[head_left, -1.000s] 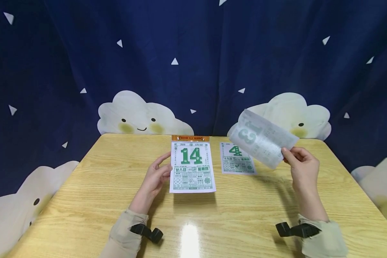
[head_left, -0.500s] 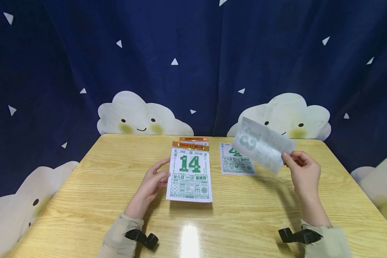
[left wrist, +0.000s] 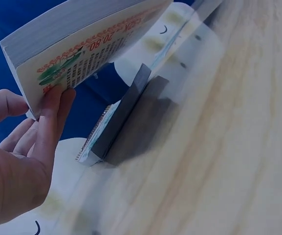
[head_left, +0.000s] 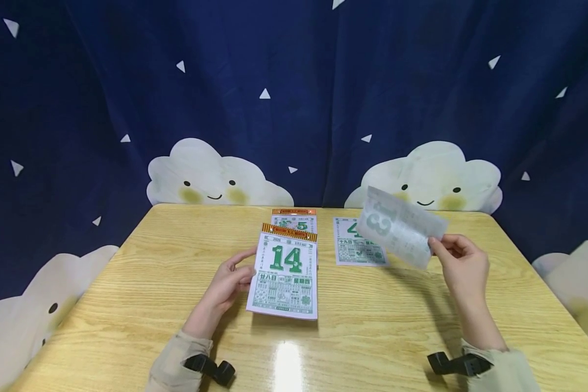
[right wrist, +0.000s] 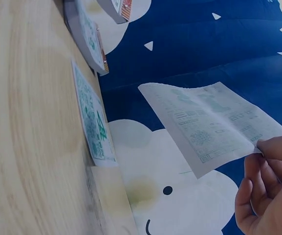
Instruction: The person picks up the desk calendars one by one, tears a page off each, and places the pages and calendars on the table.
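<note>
My left hand [head_left: 227, 282] grips the left edge of a thick tear-off calendar [head_left: 285, 283] showing a green 14. The pad is held tilted above the table; in the left wrist view, thumb and fingers clasp a corner and its printed back shows. My right hand [head_left: 463, 267] pinches the corner of a loose calendar page [head_left: 397, 226], in the air to the right. A reversed 13 shows through that thin, creased sheet. Behind the held pad, a second calendar [head_left: 301, 224] lies on the table, mostly hidden, a green 5 visible.
A loose page [head_left: 360, 253] with a green 4 lies at the back of the wooden table [head_left: 372, 326], partly behind the raised sheet. Beyond the table's back edge hangs a dark blue curtain [head_left: 294, 125] with clouds and white triangles.
My left hand has drawn the calendar toward me and slightly left, uncovering the second calendar behind it. My right hand has lowered a little with the page.
</note>
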### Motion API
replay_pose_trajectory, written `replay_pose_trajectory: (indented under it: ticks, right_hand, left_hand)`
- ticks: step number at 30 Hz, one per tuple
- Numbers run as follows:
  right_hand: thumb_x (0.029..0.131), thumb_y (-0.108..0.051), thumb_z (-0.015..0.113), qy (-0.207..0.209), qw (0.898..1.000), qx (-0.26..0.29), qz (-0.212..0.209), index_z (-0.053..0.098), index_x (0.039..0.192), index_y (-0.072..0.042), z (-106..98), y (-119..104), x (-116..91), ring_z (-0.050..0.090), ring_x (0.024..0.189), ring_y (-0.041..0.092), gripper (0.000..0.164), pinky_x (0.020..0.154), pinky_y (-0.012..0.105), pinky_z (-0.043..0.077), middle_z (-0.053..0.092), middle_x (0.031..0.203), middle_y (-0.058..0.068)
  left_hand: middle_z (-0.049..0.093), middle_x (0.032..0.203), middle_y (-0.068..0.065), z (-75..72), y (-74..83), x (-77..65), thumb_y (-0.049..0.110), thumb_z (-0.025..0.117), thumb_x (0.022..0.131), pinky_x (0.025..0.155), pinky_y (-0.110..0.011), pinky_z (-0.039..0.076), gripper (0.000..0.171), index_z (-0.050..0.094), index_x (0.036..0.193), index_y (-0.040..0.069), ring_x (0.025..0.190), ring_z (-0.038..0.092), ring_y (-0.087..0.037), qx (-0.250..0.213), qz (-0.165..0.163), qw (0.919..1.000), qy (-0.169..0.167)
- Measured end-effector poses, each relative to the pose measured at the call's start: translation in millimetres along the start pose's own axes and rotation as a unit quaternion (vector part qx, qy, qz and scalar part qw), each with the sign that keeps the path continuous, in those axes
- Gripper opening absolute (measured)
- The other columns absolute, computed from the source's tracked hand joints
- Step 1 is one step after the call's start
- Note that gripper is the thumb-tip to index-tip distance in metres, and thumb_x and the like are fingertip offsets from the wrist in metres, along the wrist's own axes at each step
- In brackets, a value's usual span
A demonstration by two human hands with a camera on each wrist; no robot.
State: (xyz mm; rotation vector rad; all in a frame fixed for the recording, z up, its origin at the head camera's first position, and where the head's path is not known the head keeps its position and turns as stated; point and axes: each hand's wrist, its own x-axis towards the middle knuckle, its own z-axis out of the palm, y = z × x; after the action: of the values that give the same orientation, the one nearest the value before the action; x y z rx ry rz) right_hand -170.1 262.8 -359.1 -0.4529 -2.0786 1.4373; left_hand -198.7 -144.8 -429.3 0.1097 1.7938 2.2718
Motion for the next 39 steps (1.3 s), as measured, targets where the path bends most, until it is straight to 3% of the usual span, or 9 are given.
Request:
replay_pose_trajectory:
  ticks: [10,15,17,22,28,31,35,39]
  right_hand:
    - [0.079,-0.023,0.070,-0.023,0.998,-0.054,-0.032,0.066,0.082,-0.007,-3.2,5.7,-2.6,0.052,0.056,-0.003,0.016,0.046,0.012,0.039,0.055,0.059,-0.023]
    - [0.080,-0.025,0.069,-0.035,0.996,-0.079,-0.039,0.066,0.086,-0.004,-5.8,8.4,-3.2,0.052,0.057,-0.004,0.022,0.046,0.013,0.039,0.055,0.060,-0.025]
    - [0.080,-0.025,0.068,-0.039,0.995,-0.084,-0.042,0.066,0.088,-0.003,-6.3,8.6,-3.6,0.052,0.057,-0.004,0.023,0.046,0.013,0.039,0.054,0.060,-0.025]
    - [0.080,-0.024,0.068,-0.043,0.993,-0.093,-0.055,0.067,0.090,-0.001,-7.1,9.2,-3.7,0.051,0.056,-0.005,0.025,0.046,0.014,0.039,0.053,0.060,-0.026]
    - [0.081,-0.024,0.068,-0.044,0.991,-0.111,-0.063,0.067,0.089,-0.003,-7.8,10.6,-5.2,0.050,0.055,-0.005,0.023,0.045,0.013,0.039,0.052,0.060,-0.025]
    - [0.081,-0.026,0.067,-0.050,0.989,-0.121,-0.064,0.067,0.090,-0.003,-8.5,10.8,-5.9,0.050,0.055,-0.005,0.024,0.045,0.014,0.039,0.052,0.061,-0.025]
    - [0.082,-0.027,0.067,-0.054,0.987,-0.137,-0.069,0.068,0.090,-0.004,-8.9,10.7,-6.7,0.049,0.056,-0.005,0.024,0.046,0.014,0.039,0.052,0.061,-0.024]
    - [0.082,-0.028,0.066,-0.061,0.984,-0.150,-0.081,0.068,0.090,-0.005,-9.3,9.8,-7.6,0.049,0.056,-0.006,0.025,0.046,0.014,0.040,0.053,0.062,-0.023]
  left_hand:
    - [0.069,0.080,-0.001,-2.0,-1.3,-8.6,-0.007,0.049,0.078,0.056,-0.021,0.051,0.062,0.034,0.137,-0.001,0.052,0.049,-0.003,0.024,-0.016,0.9994,-0.018]
    - [0.052,0.057,0.007,-0.5,-4.5,-10.0,-0.007,0.049,0.077,0.052,-0.020,0.048,0.060,0.035,0.135,-0.003,0.048,0.038,-0.003,0.029,-0.018,0.9993,-0.017]
    - [0.050,0.055,0.007,-0.3,-5.7,-10.7,-0.007,0.048,0.076,0.052,-0.020,0.048,0.060,0.037,0.135,-0.002,0.047,0.033,-0.003,0.033,-0.022,0.9991,-0.014]
    - [0.065,0.075,0.000,-1.2,-7.3,-14.7,-0.008,0.048,0.074,0.056,-0.023,0.051,0.063,0.037,0.135,-0.002,0.048,0.037,-0.003,0.046,-0.034,0.9982,-0.019]
    - [0.039,0.054,0.008,-3.4,-9.2,-19.7,-0.007,0.048,0.075,0.054,-0.021,0.050,0.063,0.035,0.136,-0.002,0.048,0.031,-0.002,0.047,-0.043,0.9974,-0.034]
    - [0.047,0.055,0.008,-3.8,-9.0,-22.2,-0.007,0.049,0.075,0.054,-0.021,0.050,0.063,0.034,0.136,-0.003,0.048,0.033,-0.002,0.047,-0.042,0.9971,-0.043]
    - [0.066,0.072,0.001,-4.3,-9.0,-25.7,-0.007,0.049,0.076,0.058,-0.025,0.053,0.064,0.032,0.137,-0.003,0.051,0.046,-0.003,0.046,-0.044,0.9964,-0.056]
    - [0.069,0.085,-0.006,-4.5,-9.8,-30.0,-0.006,0.050,0.076,0.061,-0.028,0.055,0.064,0.032,0.138,-0.002,0.059,0.058,-0.008,0.050,-0.048,0.9959,-0.057]
